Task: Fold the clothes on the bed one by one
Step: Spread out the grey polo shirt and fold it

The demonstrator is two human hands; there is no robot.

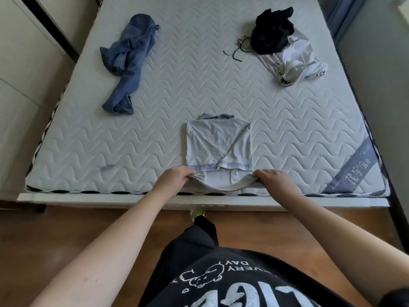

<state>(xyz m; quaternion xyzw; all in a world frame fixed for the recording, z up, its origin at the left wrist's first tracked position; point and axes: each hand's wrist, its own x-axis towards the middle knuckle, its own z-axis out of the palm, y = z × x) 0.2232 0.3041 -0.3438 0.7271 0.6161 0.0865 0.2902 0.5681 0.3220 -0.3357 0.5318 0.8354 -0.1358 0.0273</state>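
**Folding the pale shirt: final fold in hand**

Folding is under way on one garment only. The mattress (199, 85) fills most of the view; its near edge runs just in front of the person, and a dark frame rail borders each long side.

Three items lie on it, well apart from one another:
- Blue jeans (127, 63), crumpled, at the far left.
- A black garment (272, 29) heaped on a white garment (294, 60), at the far right, with a loose drawstring trailing toward the middle.
- The pale shirt (219, 145), at the near centre, sides and sleeves already folded in to a narrow rectangle, collar at the far end.

The left hand (174, 179) pinches the near-left corner of the shirt's hem. The right hand (273, 179) pinches the near-right corner. The hem sags between them, lifted slightly off the mattress, right at the near edge.

Judged step: the lengthwise fold of the first garment. The next move calls for carrying the hem away from the body, keeping both corners level, and laying it near the collar.

Open quilted surface lies beyond the collar and to both sides, so the fold has room. The near edge is the constraint: slack cloth could slip over it.
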